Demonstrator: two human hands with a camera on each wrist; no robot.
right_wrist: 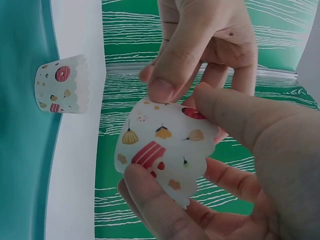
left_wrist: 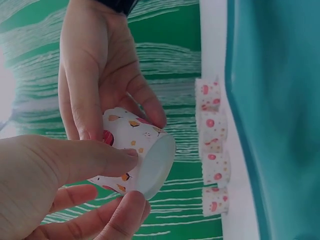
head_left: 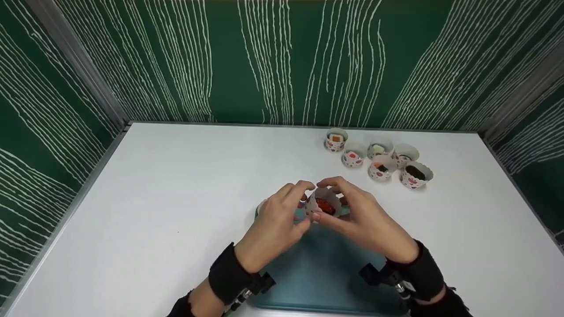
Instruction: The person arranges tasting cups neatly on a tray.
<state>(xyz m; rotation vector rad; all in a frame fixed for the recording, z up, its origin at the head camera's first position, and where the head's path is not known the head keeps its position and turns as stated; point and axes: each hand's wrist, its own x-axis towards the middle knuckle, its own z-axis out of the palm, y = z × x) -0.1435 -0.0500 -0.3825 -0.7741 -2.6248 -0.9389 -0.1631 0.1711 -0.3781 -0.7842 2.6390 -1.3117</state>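
Observation:
Over the far part of the teal tray (head_left: 326, 273), both hands hold one paper baking cup (head_left: 311, 206), white with printed flowers and cakes and a scalloped rim. A glossy red piece (head_left: 325, 206) lies inside it. My left hand (head_left: 274, 220) grips the cup's left side, its thumb on the printed wall in the left wrist view. From the other side my right hand (head_left: 368, 215) grips it, thumb at the near wall. The cup (right_wrist: 165, 137) is tilted, and its pale bottom shows in the left wrist view.
Several similar cups stand in a cluster at the white table's back right, among them one with a dark piece (head_left: 415, 172) and one with an orange-topped piece (head_left: 336, 139). Another cup (right_wrist: 60, 85) stands at the tray's far end, mostly behind my left hand. Green walls (head_left: 264, 61) enclose the table.

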